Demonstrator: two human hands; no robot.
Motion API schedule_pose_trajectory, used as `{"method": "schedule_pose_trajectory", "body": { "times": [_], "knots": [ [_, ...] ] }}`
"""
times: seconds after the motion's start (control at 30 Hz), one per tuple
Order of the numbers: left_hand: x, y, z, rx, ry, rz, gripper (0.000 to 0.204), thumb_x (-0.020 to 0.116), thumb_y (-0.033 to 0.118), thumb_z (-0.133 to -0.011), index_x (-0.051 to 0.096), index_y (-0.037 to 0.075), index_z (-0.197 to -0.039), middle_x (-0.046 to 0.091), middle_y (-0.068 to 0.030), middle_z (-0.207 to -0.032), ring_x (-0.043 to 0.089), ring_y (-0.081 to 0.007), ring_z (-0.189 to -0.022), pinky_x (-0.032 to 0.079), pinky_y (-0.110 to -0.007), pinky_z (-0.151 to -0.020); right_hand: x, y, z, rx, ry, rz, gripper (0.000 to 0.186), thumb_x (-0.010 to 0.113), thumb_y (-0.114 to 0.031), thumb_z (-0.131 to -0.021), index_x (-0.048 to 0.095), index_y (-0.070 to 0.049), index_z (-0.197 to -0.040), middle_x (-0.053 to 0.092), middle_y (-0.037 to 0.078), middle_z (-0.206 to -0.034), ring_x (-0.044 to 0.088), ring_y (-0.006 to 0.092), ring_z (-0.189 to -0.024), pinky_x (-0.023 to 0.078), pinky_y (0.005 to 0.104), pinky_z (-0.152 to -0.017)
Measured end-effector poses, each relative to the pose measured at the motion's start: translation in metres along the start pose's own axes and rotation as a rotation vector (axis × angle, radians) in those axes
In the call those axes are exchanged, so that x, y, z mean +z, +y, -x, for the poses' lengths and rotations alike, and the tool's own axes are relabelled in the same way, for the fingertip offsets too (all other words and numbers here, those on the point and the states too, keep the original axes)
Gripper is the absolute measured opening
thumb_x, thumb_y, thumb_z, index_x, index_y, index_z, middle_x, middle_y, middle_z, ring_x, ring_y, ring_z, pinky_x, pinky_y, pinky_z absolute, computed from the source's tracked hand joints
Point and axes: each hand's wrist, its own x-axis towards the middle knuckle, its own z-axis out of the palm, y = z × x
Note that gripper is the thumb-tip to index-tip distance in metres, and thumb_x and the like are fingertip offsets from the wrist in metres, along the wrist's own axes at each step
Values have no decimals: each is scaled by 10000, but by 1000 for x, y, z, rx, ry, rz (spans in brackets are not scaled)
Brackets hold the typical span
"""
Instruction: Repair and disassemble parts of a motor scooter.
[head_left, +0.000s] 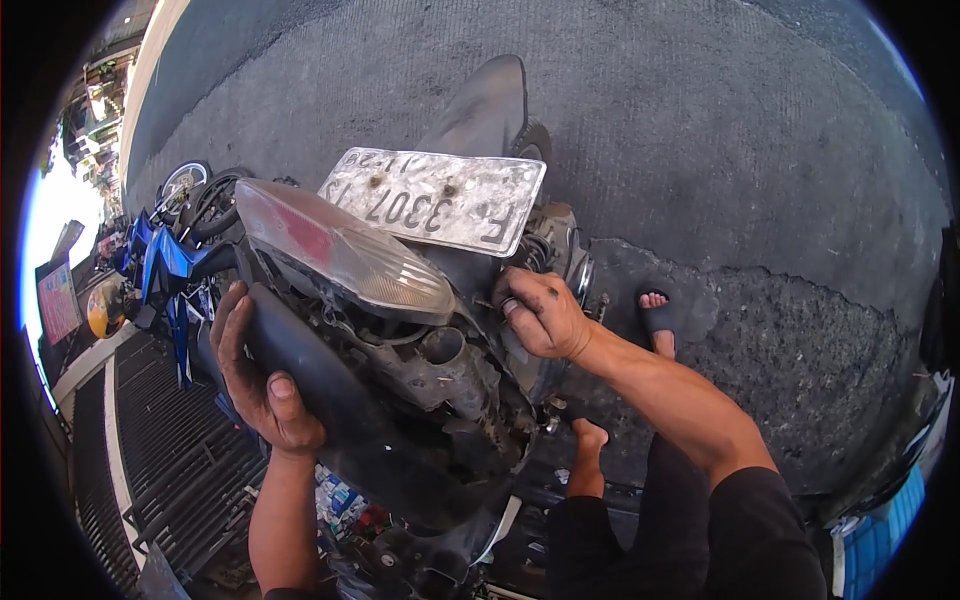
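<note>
The rear of a motorcycle fills the middle, with a worn clear-and-red tail lamp and a dirty white license plate above the black rear mudguard. My left hand grips the side of a black body panel or seat at the left. My right hand is closed below the plate, beside the lamp's right end, its fingertips on something small that I cannot make out. Dark frame parts with a round opening show between my hands. The rear shock spring is partly hidden behind the plate.
Blue and black motorcycles stand at the left with a yellow helmet. A metal drain grate lies lower left, cracked pavement to the right. My sandalled feet show below. A blue corrugated sheet is at lower right.
</note>
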Motion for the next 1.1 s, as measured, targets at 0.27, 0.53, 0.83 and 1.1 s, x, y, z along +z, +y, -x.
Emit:
{"method": "schedule_pose_trajectory", "body": {
  "times": [0.27, 0.53, 0.83, 1.1],
  "knots": [
    [-3, -4, 4, -15, -9, -50, 716, 422, 511, -948, 468, -62, -1375, 468, -251, -1427, 412, -345, -1368, 250, -470, -1164, 0, -47, -5, 536, -12, -179, 186, 477, -118, -892, 569, 22, -974, 638, 187, -751, 654, 365, -733, 500, 427, -695],
    [9, 17, 26, 34, 166, 55, 591, 580, 342, -953, 494, -87, -1350, 551, -245, -1344, 509, -349, -1281, 356, -456, -1109, -15, -13, 9, 223, -139, -16, 135, 478, -55, -947, 573, 23, -1003, 628, 129, -739, 617, 190, -646, 479, 342, -596],
    [-5, 57, 19, 169, -122, 456, 781, 611, 622, -871, 585, -47, -1273, 612, -172, -1105, 545, -227, -865, 421, -332, -721, -15, -28, -2, 704, -203, -481, 243, 471, -184, -907, 573, -29, -1064, 648, 41, -965, 514, 61, -720, 422, 235, -558],
    [-18, 24, -15, 339, -65, 354, 760, 637, 593, -862, 577, -32, -1290, 611, -159, -1079, 542, -222, -860, 422, -328, -727, -8, -59, -4, 350, -296, 80, 398, 570, -101, -863, 456, 22, -1224, 598, 214, -1062, 618, 339, -970, 497, 373, -866]
  ]
}}
